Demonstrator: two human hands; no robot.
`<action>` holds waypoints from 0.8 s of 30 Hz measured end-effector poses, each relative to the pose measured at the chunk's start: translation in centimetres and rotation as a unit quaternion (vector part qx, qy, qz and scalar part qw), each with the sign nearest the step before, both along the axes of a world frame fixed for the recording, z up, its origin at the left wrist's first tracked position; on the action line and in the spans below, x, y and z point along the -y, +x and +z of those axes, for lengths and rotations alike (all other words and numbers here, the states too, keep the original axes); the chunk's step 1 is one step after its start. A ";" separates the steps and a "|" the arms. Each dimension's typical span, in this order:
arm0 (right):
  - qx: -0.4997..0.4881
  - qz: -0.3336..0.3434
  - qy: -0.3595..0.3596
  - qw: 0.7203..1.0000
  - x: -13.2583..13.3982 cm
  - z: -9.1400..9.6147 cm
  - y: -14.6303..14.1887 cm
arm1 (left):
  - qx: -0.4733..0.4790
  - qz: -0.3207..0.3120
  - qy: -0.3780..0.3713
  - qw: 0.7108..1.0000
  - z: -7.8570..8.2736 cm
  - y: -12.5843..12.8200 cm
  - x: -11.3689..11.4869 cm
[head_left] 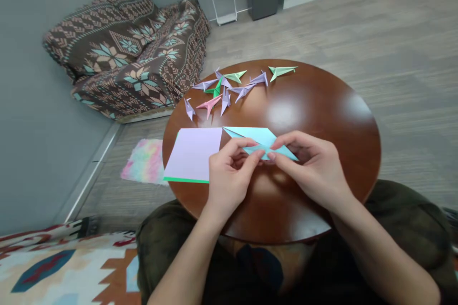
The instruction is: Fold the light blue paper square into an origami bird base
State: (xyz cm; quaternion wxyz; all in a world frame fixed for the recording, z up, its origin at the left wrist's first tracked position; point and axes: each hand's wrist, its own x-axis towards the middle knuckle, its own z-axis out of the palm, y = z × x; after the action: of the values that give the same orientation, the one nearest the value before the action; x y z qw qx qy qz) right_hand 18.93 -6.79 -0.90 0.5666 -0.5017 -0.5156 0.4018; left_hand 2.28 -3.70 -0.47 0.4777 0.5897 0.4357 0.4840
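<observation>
A light blue sheet of origami paper [259, 136], folded into a slanted shape with pointed ends, is held over the near half of the round table. My left hand [231, 169] pinches its near edge between thumb and fingers. On the other side, my right hand [311, 164] pinches the same edge, its thumb tip close to the left thumb. Fingers hide part of the near fold. Just left of the blue paper lies a stack of square paper [195, 150], lilac on top with a green edge showing beneath; my left hand overlaps its right side.
Several folded paper birds in lilac, green and pink [225, 97] lie at the table's far left. One pale green bird [281, 71] sits apart by the far rim. The brown table [339, 119] has a rounded edge; a covered sofa [143, 57] stands beyond it.
</observation>
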 end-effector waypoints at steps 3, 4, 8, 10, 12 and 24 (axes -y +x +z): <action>0.000 -0.006 -0.012 1.000 0.0 0.0 -0.1 | -0.030 -0.010 0.016 0.999 -0.1 -0.1 0.1; -0.005 -0.006 -0.017 1.000 0.0 0.0 -0.1 | -0.037 -0.010 0.018 0.999 -0.1 -0.1 0.1; -0.025 -0.004 -0.026 0.999 0.0 0.2 -0.2 | -0.056 -0.013 0.032 0.998 -0.3 -0.1 0.2; -0.035 0.002 -0.040 0.999 -0.1 0.4 -0.2 | -0.074 -0.020 0.048 0.996 -0.4 -0.1 0.2; -0.048 0.012 -0.058 0.997 -0.1 0.4 -0.2 | -0.087 -0.027 0.063 0.994 -0.6 0.0 0.3; -0.080 0.016 -0.070 0.994 -0.2 0.0 -0.1 | -0.048 0.022 0.087 0.995 0.0 -0.9 -0.5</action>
State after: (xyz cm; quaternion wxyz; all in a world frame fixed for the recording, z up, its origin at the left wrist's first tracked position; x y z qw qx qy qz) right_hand 18.78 -6.60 -0.86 0.5628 -0.4979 -0.4475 0.4848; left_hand 1.37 -3.21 -0.47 0.3924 0.6417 0.4273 0.5017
